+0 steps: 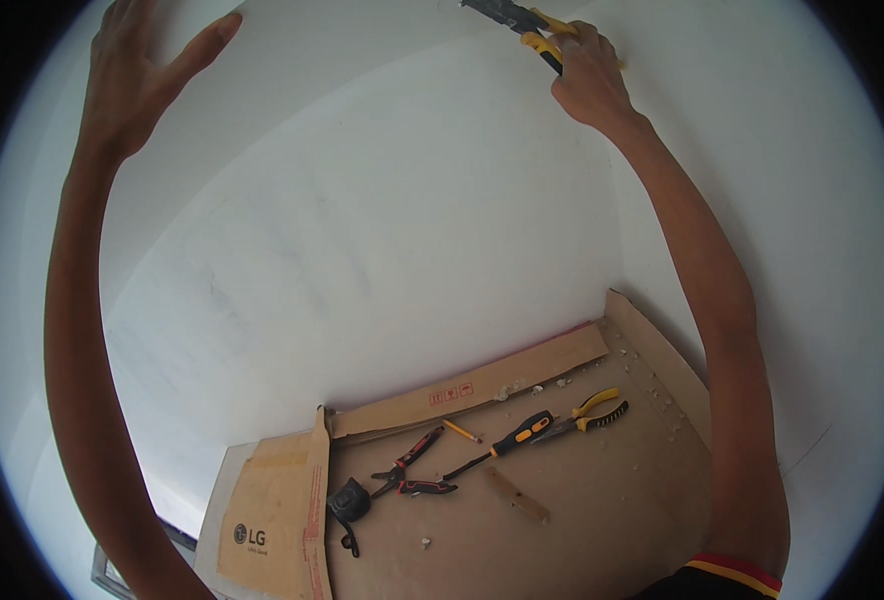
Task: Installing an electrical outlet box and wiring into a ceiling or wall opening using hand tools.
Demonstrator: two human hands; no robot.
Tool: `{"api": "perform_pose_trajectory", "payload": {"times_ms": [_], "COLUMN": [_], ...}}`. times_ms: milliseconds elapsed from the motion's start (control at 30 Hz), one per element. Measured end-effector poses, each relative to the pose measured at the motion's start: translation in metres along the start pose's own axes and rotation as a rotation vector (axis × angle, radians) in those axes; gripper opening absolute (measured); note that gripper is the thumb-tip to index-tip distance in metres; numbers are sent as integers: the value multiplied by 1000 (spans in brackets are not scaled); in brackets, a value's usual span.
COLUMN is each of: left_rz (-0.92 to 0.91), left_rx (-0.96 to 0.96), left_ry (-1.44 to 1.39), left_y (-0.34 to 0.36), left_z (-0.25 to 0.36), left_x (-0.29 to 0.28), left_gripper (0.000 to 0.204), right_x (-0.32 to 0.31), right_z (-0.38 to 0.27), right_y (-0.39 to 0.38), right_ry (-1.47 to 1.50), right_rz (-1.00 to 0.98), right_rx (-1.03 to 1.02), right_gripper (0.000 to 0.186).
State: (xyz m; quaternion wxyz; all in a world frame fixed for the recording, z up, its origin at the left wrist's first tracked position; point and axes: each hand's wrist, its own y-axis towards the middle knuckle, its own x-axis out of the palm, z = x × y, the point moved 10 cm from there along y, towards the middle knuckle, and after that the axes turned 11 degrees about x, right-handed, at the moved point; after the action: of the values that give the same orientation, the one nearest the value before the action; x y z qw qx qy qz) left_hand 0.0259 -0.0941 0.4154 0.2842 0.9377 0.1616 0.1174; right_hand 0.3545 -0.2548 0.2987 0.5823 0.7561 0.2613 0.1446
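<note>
Past black, red-and-yellow-edged sleeve (700, 582), lower right, gripping yellow-handled dark-grey metal pliers (505, 13) in right hand (594, 80), top centre. Spreading empty left hand (134, 85), upper left. Could drop onto brown cardboard (612, 490) if loosely held.

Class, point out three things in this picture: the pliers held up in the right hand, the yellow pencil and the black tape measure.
Held pliers (508, 13): head view, on the dark metal head.
Yellow pencil (461, 431): head view, midway along its shaft.
Black tape measure (350, 499): head view, on its case.
</note>
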Motion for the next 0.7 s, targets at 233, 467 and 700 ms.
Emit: {"api": "perform_pose_trajectory", "payload": {"times_ms": [233,467,700], "left_rz": [54,-36,35], "left_rx": [89,-20,-10], "left_ry": [-58,26,25], "left_y": [-2,-1,-1], "left_z": [9,-15,4], "left_x": [-4,7,0], "left_gripper": [72,72,73], "right_x": [1,3,7], "right_z": [8,-3,0], "right_y": [4,-6,-3], "right_ry": [19,2,70], "right_rz": [20,-13,40], "right_rx": [-16,-58,-85], "right_gripper": [55,59,63]}}
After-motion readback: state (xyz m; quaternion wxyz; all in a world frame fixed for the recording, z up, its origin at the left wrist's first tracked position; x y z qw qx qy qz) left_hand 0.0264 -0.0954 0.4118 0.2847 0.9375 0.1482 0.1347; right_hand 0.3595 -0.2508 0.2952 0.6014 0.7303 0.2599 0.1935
